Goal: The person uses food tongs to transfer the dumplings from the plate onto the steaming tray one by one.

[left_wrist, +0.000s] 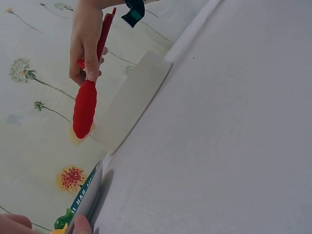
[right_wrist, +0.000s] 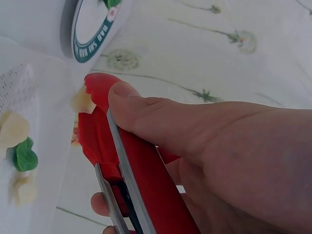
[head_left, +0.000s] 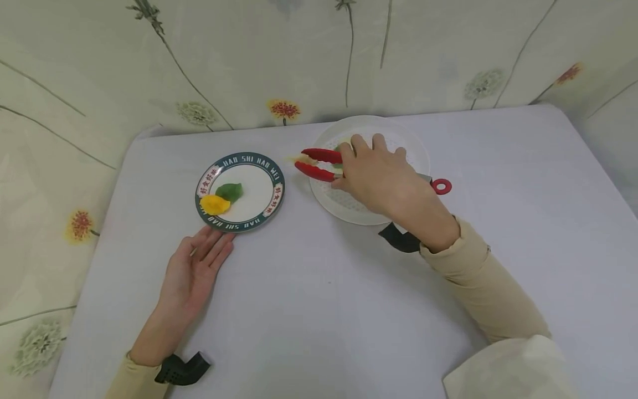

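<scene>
Over the white perforated basket (head_left: 344, 208), my right hand (head_left: 381, 177) grips a pair of red tongs (head_left: 319, 172). A pale yellowish piece (right_wrist: 83, 101) is between the tong tips, held clear beyond the basket's left rim. The basket holds more pale pieces (right_wrist: 13, 129) and a green leaf-like piece (right_wrist: 25, 155). To the left lies a round plate (head_left: 254, 188) with a dark green lettered rim. On it are a yellow piece (head_left: 215, 205) and a green leaf-like piece (head_left: 229, 192). My left hand (head_left: 191, 271), palm up with straight fingers, has its fingertips at the plate's near rim.
A white cloth (head_left: 309, 310) covers the table. Behind it hangs a flower-patterned backdrop (head_left: 239, 61). Black wrist mounts (head_left: 183, 370) sit on both forearms. The tongs' red ring end (head_left: 441, 186) sticks out to the right, past my right wrist.
</scene>
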Demonstrator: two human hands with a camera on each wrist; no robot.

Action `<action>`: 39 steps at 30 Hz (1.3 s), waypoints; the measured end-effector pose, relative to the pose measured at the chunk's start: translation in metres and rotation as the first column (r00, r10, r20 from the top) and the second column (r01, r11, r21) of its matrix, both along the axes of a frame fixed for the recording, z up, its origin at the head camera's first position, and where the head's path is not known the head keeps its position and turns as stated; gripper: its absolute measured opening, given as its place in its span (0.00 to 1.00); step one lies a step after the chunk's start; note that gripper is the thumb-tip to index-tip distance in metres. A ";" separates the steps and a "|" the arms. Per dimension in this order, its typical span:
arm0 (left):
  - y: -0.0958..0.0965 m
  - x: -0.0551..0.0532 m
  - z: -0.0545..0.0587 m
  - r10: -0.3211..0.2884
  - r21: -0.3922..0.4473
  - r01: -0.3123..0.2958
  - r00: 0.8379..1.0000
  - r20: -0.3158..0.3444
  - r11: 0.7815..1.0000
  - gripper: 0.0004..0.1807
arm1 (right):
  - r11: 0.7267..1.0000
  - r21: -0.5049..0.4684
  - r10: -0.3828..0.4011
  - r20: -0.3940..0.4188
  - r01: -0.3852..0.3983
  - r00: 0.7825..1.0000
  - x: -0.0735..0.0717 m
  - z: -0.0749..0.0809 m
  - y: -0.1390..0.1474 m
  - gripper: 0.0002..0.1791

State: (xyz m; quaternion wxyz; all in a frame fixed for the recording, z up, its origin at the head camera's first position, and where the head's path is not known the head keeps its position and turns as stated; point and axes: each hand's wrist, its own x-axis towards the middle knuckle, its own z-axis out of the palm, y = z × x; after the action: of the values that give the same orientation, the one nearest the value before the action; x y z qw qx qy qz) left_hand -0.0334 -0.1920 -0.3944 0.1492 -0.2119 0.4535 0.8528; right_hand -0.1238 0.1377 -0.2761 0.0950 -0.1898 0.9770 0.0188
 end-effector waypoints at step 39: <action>-0.001 0.001 0.000 -0.015 0.000 0.015 1.000 -0.023 1.000 0.33 | 0.974 0.092 -0.219 0.146 0.207 0.965 -0.018 -0.019 0.070 0.40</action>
State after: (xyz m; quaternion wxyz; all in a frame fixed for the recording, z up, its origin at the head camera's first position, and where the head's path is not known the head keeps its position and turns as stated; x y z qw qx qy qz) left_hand -0.0325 -0.1933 -0.3946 0.1504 -0.1985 0.4569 0.8539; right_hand -0.1416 0.2073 -0.2951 0.1793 -0.0808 0.9800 0.0308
